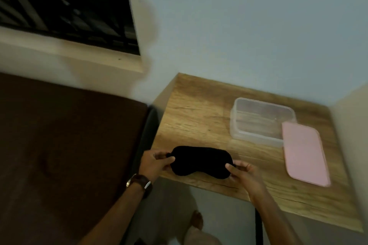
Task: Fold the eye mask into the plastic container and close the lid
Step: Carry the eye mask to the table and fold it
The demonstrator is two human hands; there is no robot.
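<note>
Pinching the black eye mask (pixel 201 163) at its two ends, the left hand (pixel 154 162) and right hand (pixel 246 175) hold it spread flat and unfolded at the near edge of the wooden surface (pixel 195 117) — each hand is closed on its own tip of the fabric. Beyond the mask and off toward the right hand's side sits the clear plastic container (pixel 258 120), open and empty — its pink lid (pixel 304 152) lies flat on the surface, touching the container's near right corner. A brown-strapped watch (pixel 140 183) circles the left wrist.

One eye mask (pixel 201 162), one plastic container (pixel 260 120), one pink lid (pixel 305 153), one wooden table (pixel 199 117), one wristwatch (pixel 139 183).
</note>
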